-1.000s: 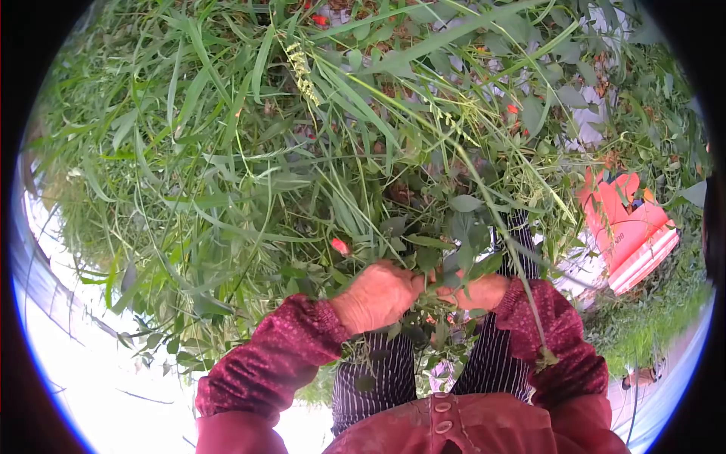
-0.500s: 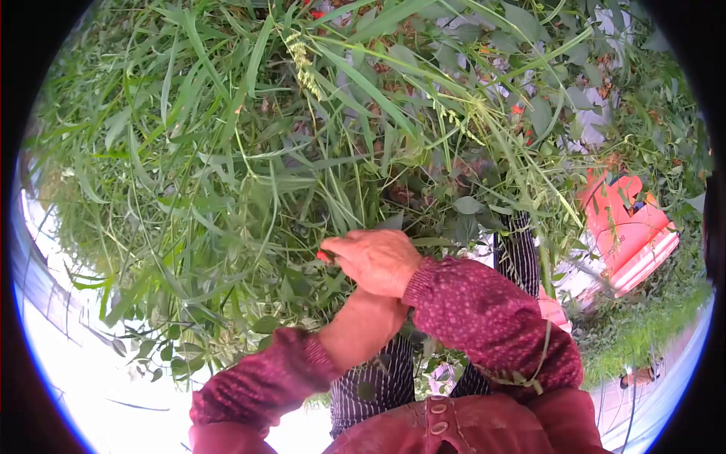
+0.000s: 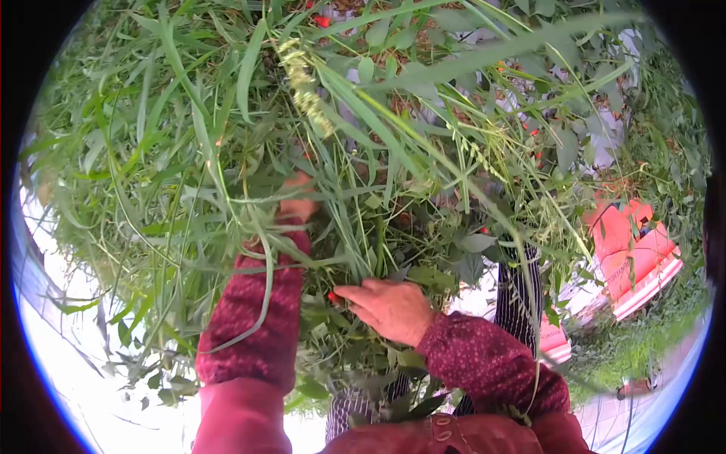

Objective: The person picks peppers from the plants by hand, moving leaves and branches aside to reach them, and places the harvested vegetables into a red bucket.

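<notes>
Leafy plants and long grass blades (image 3: 378, 129) surround both hands. My right hand (image 3: 393, 309) is low in the middle of the view, its fingers pointing left around a small red fruit (image 3: 333, 296) at the fingertips. Farther up and to the left, my left hand (image 3: 297, 200) reaches into the foliage. Grass crosses it, so its fingers and anything in them are hidden. Other red fruits (image 3: 324, 21) show among the leaves at the top.
A red bag or packet (image 3: 631, 257) lies at the right, with another red piece (image 3: 554, 340) below it. A pale seed head (image 3: 302, 83) hangs at the upper middle. My striped trouser legs (image 3: 518, 295) stand among the plants.
My left hand has moved up and away from my right wrist into the grass. My right hand has shifted slightly down, with the red fruit still at its fingertips.
</notes>
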`<action>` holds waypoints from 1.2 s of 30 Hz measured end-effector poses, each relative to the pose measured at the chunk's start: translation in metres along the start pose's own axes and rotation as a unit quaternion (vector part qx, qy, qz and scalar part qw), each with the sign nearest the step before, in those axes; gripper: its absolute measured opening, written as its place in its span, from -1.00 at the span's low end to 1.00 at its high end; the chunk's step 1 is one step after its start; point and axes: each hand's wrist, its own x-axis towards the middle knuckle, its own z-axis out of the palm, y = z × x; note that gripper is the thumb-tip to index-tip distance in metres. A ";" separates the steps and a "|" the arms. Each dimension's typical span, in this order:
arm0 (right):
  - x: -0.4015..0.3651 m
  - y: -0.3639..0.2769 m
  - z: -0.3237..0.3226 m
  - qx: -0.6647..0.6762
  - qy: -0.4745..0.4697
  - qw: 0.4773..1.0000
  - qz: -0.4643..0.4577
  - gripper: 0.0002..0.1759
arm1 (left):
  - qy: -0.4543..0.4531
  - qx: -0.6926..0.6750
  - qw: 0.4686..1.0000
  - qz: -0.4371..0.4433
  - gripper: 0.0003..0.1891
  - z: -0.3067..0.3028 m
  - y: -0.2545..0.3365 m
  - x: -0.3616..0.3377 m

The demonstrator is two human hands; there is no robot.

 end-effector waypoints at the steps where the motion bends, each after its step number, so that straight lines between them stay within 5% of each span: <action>1: -0.002 0.003 0.006 -0.001 0.026 0.999 -0.022 -0.56 | 0.010 -0.001 1.000 -0.003 -0.75 0.012 -0.005 0.019; 5: -0.002 0.011 0.008 -0.011 0.101 0.991 -0.085 -0.56 | 0.029 -0.009 0.999 -0.009 -0.74 0.043 -0.007 0.066; 9: -0.001 0.008 -0.001 0.005 0.079 0.995 -0.058 -0.61 | 0.041 -0.021 0.999 -0.027 -0.73 0.069 0.001 0.103; 14: 0.003 0.013 -0.001 0.028 0.132 0.986 -0.096 -0.62 | 0.050 -0.045 0.997 -0.025 -0.71 0.074 0.001 0.109; 20: -0.001 0.002 -0.005 0.028 0.075 0.995 -0.052 -0.62 | 0.079 -0.084 0.993 0.016 -0.69 0.052 -0.010 0.073; 27: -0.001 0.010 -0.006 0.044 0.101 0.990 -0.083 -0.60 | 0.275 -0.030 0.957 -0.083 -0.67 0.007 -0.135 0.077; 31: -0.003 0.011 0.001 0.076 0.139 0.984 -0.084 -0.67 | 0.232 -0.018 0.955 -0.182 -0.65 0.031 -0.203 0.093; 36: -0.005 0.009 0.001 0.051 0.089 0.993 -0.059 -0.68 | 0.197 -0.057 0.960 -0.192 -0.63 0.063 -0.198 0.090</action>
